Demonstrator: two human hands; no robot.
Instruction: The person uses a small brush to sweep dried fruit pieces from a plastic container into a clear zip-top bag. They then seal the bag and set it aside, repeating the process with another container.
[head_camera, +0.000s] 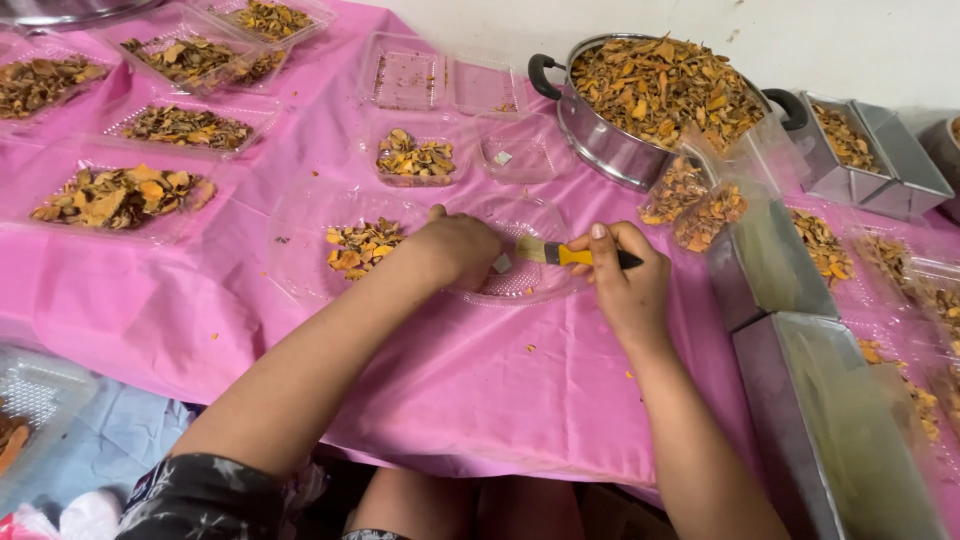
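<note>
Centrally, small yellow-handled brush (556, 254), pale bristles, pinched by right hand (628, 280) fingers (601, 240).

Yellow-handled brush (560, 254) — level, over clear tray (520, 285)

pot (600, 140): shiny metal | tablecloth (470, 380): glossy pink plastic | trays (520, 280): clear plastic

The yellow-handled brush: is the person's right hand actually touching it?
Touching. The head view shows the right hand with its fingers wrapped round the yellow handle of the brush, bristles pointing toward the left hand over the clear plastic tray.
</note>
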